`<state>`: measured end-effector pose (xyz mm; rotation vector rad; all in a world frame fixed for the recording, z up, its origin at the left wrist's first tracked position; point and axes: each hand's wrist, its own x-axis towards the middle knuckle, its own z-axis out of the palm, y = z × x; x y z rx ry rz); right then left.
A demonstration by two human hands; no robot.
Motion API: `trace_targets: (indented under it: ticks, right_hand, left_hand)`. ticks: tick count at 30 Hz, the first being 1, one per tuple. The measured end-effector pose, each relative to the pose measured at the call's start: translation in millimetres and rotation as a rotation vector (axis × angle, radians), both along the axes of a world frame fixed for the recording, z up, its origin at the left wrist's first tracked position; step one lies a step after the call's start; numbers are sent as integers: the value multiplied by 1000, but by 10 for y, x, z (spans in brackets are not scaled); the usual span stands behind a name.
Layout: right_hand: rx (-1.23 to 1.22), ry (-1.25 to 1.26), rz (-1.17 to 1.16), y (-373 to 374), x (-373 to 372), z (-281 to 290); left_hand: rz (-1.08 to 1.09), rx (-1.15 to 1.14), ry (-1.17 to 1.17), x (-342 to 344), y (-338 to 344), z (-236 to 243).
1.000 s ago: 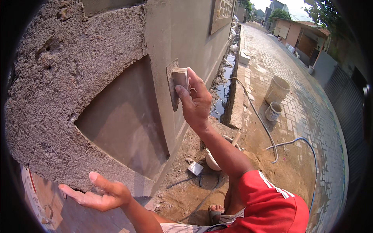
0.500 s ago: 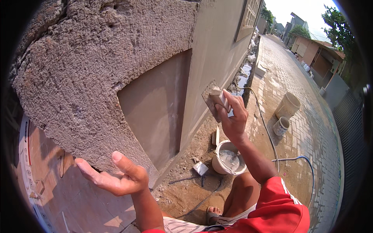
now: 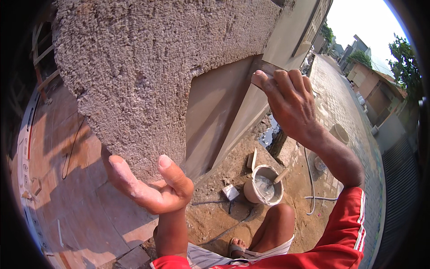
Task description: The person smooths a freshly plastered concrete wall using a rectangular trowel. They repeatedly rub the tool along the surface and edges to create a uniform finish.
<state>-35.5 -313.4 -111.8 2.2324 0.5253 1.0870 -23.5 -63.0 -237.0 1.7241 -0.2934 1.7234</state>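
My right hand (image 3: 293,101) grips a small plastering float (image 3: 256,81) by its block handle. The float is up at the smooth grey wall (image 3: 242,116), by the upper right corner of a recessed panel; my fingers hide most of its plate. My left hand (image 3: 154,186) is open, palm up and thumb raised, just under the lower end of the rough plastered wall section (image 3: 130,85). Whether it touches the plaster I cannot tell. Below my right arm stands a bucket (image 3: 251,190) of wet grey mix, with a wooden handle (image 3: 281,175) leaning over its rim.
Pinkish tiles (image 3: 85,193) cover the floor on the left. A pale square piece (image 3: 230,192) lies on the sandy ground beside the bucket. Hoses (image 3: 310,179) cross the ground to the right. Another bucket (image 3: 339,133) stands on the paved lane (image 3: 331,85), partly behind my forearm.
My right hand has carried the float up and against the wall, turning its back toward me. My left hand stays open under the rough section. The view has shifted, so the wall sits further right.
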Motion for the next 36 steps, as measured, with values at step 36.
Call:
trace_targets:
  ticks: [36]
  right_hand:
    - [390, 195, 145, -118, -116, -613]
  left_hand:
    - [49, 72, -18, 20, 86, -33]
